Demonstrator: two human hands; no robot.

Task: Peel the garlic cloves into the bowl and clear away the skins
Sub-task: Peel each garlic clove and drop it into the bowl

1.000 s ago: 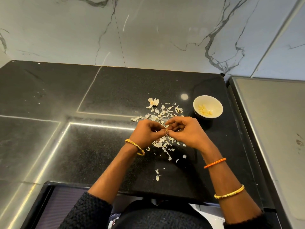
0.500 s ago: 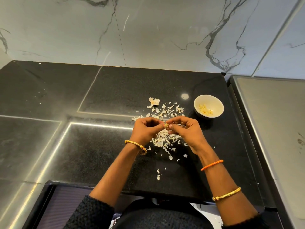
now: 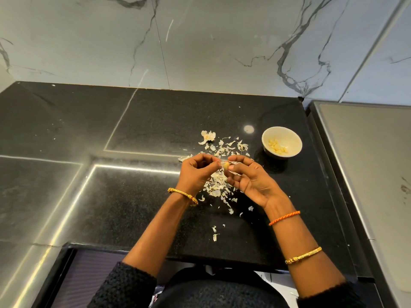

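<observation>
Our right hand (image 3: 249, 181) is turning palm-up, both hands still pinching the small pale garlic clove (image 3: 225, 166), mid-peel; the white ceramic bowl (image 3: 289, 135) is coming next, we judge.

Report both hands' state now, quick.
Left hand: closed, pinching the garlic clove.
Right hand: thumb and forefinger on the same clove, other fingers loose.

1 head cam, looks fwd and down, close over black counter (image 3: 138, 196); wall probably just behind.

Both hands pinch garlic clove (image 3: 225, 166) above skins (image 3: 219, 183) on black counter (image 3: 138, 196); bowl (image 3: 289, 135) right, holding peeled cloves (image 3: 277, 146).
</observation>
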